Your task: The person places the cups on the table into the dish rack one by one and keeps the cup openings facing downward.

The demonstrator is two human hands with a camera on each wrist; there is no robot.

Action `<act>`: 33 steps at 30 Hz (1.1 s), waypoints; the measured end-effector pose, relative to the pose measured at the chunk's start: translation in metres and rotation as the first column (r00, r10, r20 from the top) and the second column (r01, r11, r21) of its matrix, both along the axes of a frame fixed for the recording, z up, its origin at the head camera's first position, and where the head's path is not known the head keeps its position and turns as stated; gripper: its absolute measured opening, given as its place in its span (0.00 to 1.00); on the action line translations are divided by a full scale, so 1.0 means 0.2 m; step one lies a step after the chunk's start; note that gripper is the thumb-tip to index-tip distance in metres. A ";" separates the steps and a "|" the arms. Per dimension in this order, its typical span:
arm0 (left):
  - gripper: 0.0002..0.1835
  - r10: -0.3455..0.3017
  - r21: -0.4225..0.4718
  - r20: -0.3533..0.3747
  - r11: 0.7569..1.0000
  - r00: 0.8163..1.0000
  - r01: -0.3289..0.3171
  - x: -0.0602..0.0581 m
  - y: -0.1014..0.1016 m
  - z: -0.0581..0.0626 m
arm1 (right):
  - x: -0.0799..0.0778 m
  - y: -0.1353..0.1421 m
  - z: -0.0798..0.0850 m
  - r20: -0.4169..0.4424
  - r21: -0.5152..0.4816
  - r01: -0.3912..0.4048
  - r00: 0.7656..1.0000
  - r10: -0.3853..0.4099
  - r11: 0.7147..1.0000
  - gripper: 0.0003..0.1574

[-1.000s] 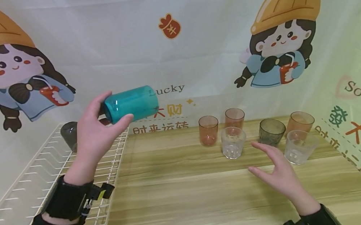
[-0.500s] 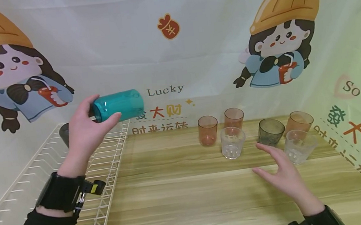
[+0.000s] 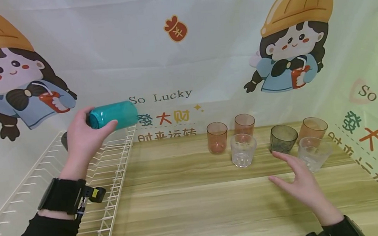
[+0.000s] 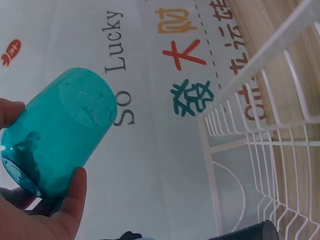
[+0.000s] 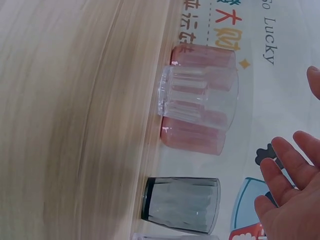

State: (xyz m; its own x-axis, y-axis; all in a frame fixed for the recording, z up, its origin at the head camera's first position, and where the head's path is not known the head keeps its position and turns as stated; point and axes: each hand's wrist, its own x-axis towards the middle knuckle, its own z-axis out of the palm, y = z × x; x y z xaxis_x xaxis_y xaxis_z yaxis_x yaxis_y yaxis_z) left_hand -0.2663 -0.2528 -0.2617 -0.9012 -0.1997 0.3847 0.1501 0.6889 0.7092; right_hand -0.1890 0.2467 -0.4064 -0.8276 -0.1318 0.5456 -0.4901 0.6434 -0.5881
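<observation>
A teal glass (image 3: 115, 115) lies on its side in my left hand (image 3: 86, 137), its rounded base end toward the palm. Thumb and fingers grip it above the back of a white wire rack (image 4: 208, 165). In the left wrist view, the teal glass (image 4: 62, 130) tilts against the backdrop. A dark glass (image 4: 255, 232) in the rack is mostly hidden behind my left hand in the head view. My right hand (image 3: 299, 183) hovers over the table with thumb and fingers apart, holding nothing. Nearest to it are a grey-green glass (image 3: 283, 139) and a clear glass (image 3: 313, 155).
Two pinkish glasses (image 3: 217, 138) stand at the table's back, with a clear tumbler (image 3: 243, 152) before them. An amber glass (image 3: 313, 129) is behind the right-hand pair. A printed cloth (image 3: 219, 73) closes off the back and right side of the wooden table (image 3: 198, 216).
My left hand has moved left and slightly down with the teal glass, now farther over the rack. My right hand has shifted slightly right. The standing glasses have stayed put.
</observation>
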 end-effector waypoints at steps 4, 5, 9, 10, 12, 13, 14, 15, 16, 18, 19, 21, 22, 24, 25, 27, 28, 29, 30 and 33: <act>0.45 0.039 -0.020 0.012 0.999 0.999 -0.039 -0.03 -0.04 -0.02 | 0.00 0.01 -0.01 0.004 -0.002 0.002 1.000 -0.002 1.000 0.40; 0.44 0.049 -0.025 0.015 0.998 0.999 -0.049 -0.04 -0.05 -0.03 | 0.00 0.02 -0.01 0.007 -0.003 0.002 1.000 -0.002 1.000 0.40; 0.43 0.079 -0.035 0.024 0.996 0.997 -0.078 -0.09 -0.09 -0.05 | 0.00 0.03 0.00 0.013 -0.002 0.004 1.000 -0.004 1.000 0.40; 0.43 0.083 -0.035 0.028 0.996 0.996 -0.082 -0.09 -0.10 -0.06 | 0.00 0.03 -0.01 0.014 -0.002 0.006 1.000 -0.006 1.000 0.41; 0.42 0.094 -0.039 0.037 0.995 0.995 -0.093 -0.11 -0.11 -0.07 | 0.00 0.03 -0.01 0.017 -0.001 0.008 1.000 -0.008 1.000 0.40; 0.42 0.100 -0.043 0.042 0.994 0.994 -0.098 -0.12 -0.12 -0.07 | 0.00 0.04 -0.01 0.016 0.000 0.008 1.000 -0.008 1.000 0.40; 0.42 0.106 -0.043 0.049 0.994 0.993 -0.104 -0.13 -0.13 -0.08 | 0.00 0.04 -0.01 0.015 0.001 0.008 1.000 -0.008 1.000 0.40; 0.42 0.113 -0.045 0.055 0.993 0.992 -0.110 -0.13 -0.13 -0.08 | -0.01 0.04 -0.01 0.015 0.002 0.008 1.000 -0.008 1.000 0.41; 0.42 0.121 -0.049 0.061 0.992 0.991 -0.118 -0.14 -0.14 -0.08 | -0.01 0.04 -0.01 0.015 0.003 0.008 1.000 -0.008 1.000 0.40; 0.42 0.140 -0.059 0.066 0.989 0.988 -0.136 -0.16 -0.15 -0.10 | -0.01 0.04 -0.01 0.013 0.005 0.007 1.000 -0.007 1.000 0.40; 0.42 0.149 -0.066 0.068 0.987 0.987 -0.144 -0.16 -0.16 -0.10 | -0.01 0.04 -0.01 0.012 0.007 0.007 1.000 -0.007 1.000 0.41; 0.42 0.162 -0.081 0.067 0.984 0.985 -0.156 -0.18 -0.17 -0.12 | -0.01 0.04 -0.01 0.011 0.007 0.006 1.000 -0.006 1.000 0.41; 0.42 0.166 -0.087 0.065 0.983 0.984 -0.160 -0.19 -0.18 -0.13 | -0.01 0.04 -0.01 0.011 0.007 0.005 1.000 -0.005 1.000 0.41; 0.41 0.168 -0.105 0.061 0.981 0.984 -0.161 -0.20 -0.19 -0.14 | -0.01 0.04 -0.01 0.012 0.005 0.004 1.000 -0.004 1.000 0.41; 0.41 0.166 -0.116 0.058 0.981 0.984 -0.159 -0.21 -0.20 -0.14 | -0.01 0.05 -0.01 0.011 0.004 0.004 1.000 -0.004 1.000 0.41; 0.42 0.164 -0.137 0.058 0.978 0.985 -0.155 -0.23 -0.20 -0.16 | -0.01 0.05 -0.01 0.013 0.001 0.002 1.000 -0.002 1.000 0.41; 0.42 0.164 -0.149 0.059 0.977 0.985 -0.153 -0.23 -0.21 -0.16 | -0.01 0.05 -0.01 0.014 0.001 0.002 1.000 -0.002 1.000 0.41; 0.43 0.163 -0.158 0.063 0.976 0.985 -0.151 -0.24 -0.21 -0.17 | -0.01 0.05 -0.01 0.014 0.001 0.000 1.000 0.000 1.000 0.41; 0.44 0.162 -0.165 0.066 0.975 0.985 -0.150 -0.25 -0.21 -0.17 | -0.01 0.05 -0.01 0.014 0.000 -0.001 1.000 0.001 1.000 0.41; 0.44 0.164 -0.177 0.082 0.973 0.983 -0.147 -0.27 -0.22 -0.18 | -0.01 0.05 -0.01 0.013 -0.001 -0.002 1.000 0.002 1.000 0.41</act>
State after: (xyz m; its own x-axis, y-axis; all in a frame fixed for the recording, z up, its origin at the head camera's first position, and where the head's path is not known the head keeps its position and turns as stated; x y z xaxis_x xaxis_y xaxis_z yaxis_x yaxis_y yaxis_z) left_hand -0.3199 -0.2959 -0.2985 -0.8982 -0.2797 0.3392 -0.0309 0.8098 0.5860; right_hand -0.1915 0.2569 -0.4090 -0.8341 -0.1329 0.5353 -0.4839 0.6421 -0.5946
